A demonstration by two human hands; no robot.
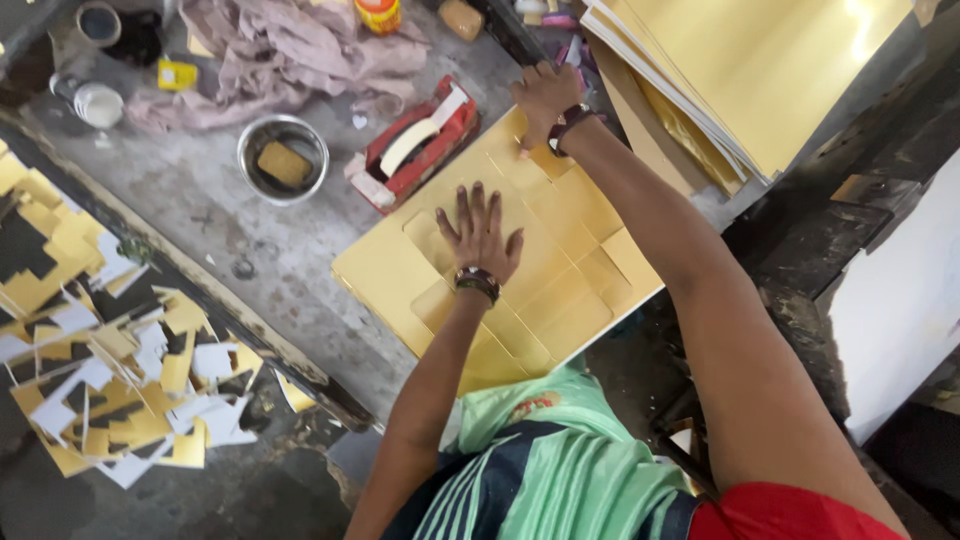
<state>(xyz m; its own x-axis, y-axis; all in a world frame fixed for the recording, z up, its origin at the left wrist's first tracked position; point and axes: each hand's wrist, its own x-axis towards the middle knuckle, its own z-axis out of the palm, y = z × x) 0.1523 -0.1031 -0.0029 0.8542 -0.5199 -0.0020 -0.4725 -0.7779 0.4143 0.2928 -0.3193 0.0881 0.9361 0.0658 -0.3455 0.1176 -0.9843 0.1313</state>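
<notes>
nearest the lens i see my lap, covered by green striped cloth with a red patch at the lower right. above it, on the grey worktable, lies the gold card sheet, scored into panels and set at an angle across the table's edge.

1. left hand: fingers spread and flat, pressing down on the middle of the sheet. nothing is gripped.
2. right hand: reaches to the sheet's far corner, fingers curled down onto that edge; i cannot tell whether they pinch the card or only press it.

surroundings:
- red tape dispenser, just beside the sheet's upper left edge.
- steel bowl holding a yellow sponge, left of the dispenser.
- crumpled pink cloth at the far side of the table.
- stack of gold sheets, upper right (edges fanned, white backs showing).
- gold and white offcuts heaped on the floor, left of the table.
</notes>
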